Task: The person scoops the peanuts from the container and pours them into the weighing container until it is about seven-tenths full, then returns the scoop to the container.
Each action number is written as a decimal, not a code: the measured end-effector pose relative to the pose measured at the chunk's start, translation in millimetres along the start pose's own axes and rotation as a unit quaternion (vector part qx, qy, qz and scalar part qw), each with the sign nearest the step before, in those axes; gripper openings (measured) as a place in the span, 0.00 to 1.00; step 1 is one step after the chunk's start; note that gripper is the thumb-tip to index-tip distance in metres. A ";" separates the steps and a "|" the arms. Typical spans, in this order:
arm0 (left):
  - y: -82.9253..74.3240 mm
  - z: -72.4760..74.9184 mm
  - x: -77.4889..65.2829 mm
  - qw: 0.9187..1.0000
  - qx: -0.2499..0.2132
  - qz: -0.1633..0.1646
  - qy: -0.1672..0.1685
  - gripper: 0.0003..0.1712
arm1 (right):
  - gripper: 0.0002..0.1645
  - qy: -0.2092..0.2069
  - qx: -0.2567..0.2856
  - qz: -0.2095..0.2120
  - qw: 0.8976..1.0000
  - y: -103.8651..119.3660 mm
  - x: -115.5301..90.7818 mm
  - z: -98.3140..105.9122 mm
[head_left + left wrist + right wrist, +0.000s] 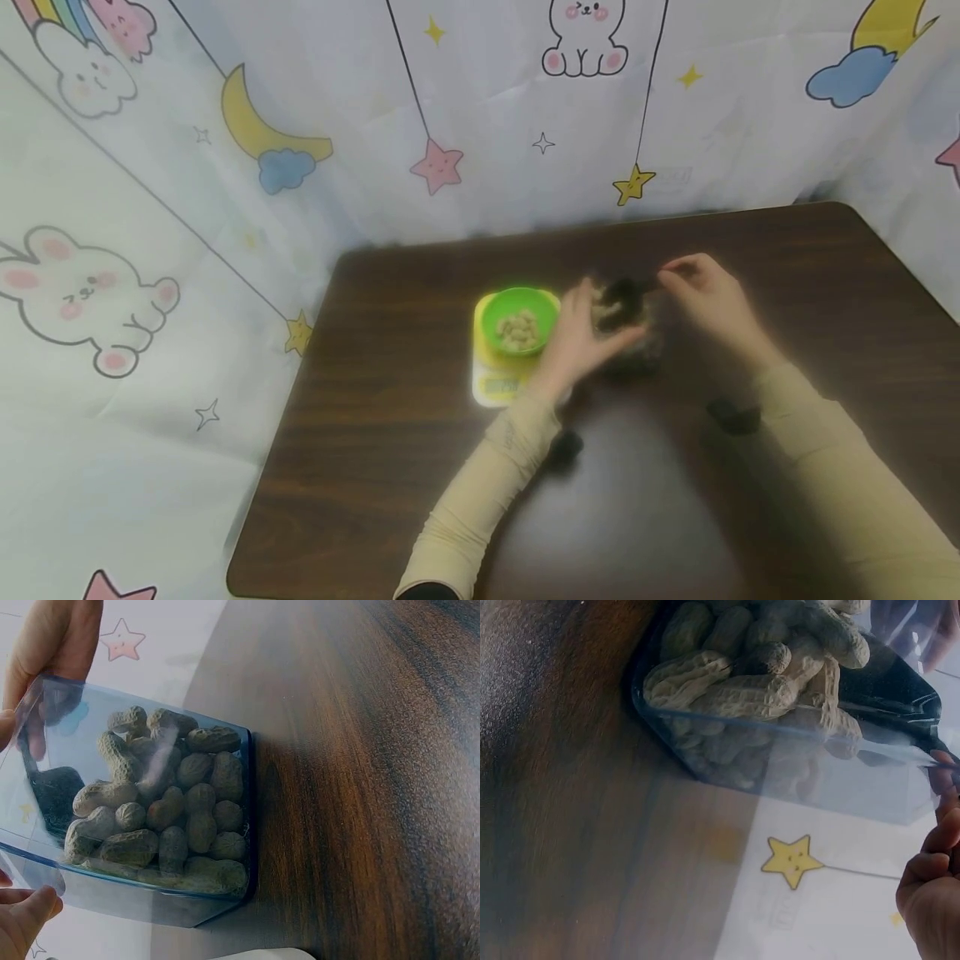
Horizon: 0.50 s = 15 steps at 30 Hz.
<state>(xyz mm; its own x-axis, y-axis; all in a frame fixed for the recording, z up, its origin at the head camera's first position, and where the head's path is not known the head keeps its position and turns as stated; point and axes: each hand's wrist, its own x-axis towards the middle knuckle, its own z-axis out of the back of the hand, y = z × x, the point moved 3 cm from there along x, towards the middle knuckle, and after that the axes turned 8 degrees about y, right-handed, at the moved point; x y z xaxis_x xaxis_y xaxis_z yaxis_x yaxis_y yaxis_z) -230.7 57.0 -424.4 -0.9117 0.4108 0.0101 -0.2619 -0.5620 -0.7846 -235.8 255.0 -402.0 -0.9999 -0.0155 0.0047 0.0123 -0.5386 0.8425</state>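
Note:
A clear bluish plastic container [135,901] stands on the dark table, partly filled with unshelled peanuts [172,810]. Around the container's upper sides, my left hand [573,342] holds it with thumb and fingers spread apart. A black scoop [58,799] lies inside, tilted against the peanuts. My right hand [708,296] pinches the scoop's thin handle between thumb and fingers, to the right of the container. In the right wrist view, the scoop's black blade [896,690] is beside the peanut pile, and its handle reaches the fingers [937,840].
Just left of the container, a green bowl [491,333] with several peanuts sits on a yellow and white kitchen scale [480,387]. The scale's display faces me. Behind the brown wooden table [375,400] hangs a white sheet [495,108] with cartoon stars and moons.

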 end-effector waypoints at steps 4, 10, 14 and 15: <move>0.2 -0.3 0.5 1.000 0.008 0.006 0.004 0.63 | 0.24 0.010 0.039 -0.016 0.999 1.8 -1.9 -3.3; -0.7 -0.1 -0.2 1.000 0.015 0.000 0.004 0.62 | 0.25 0.009 0.051 -0.018 0.998 2.6 -3.1 -9.1; -1.5 -0.3 -0.4 1.000 0.019 -0.005 0.003 0.62 | 0.25 0.009 0.003 0.002 1.000 1.2 -1.9 -10.3; -1.5 -0.4 -0.3 1.000 0.020 -0.006 0.003 0.62 | 0.25 0.011 -0.008 0.009 1.000 0.9 -1.7 -10.4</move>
<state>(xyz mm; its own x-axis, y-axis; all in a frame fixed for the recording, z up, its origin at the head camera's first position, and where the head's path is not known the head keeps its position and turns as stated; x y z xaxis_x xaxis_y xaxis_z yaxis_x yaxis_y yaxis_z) -229.9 58.1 -423.5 -0.9065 0.4219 0.0160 -0.2857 -0.5852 -0.7589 -233.9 245.8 -406.9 -0.9990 -0.0430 0.0075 0.0301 -0.5522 0.8332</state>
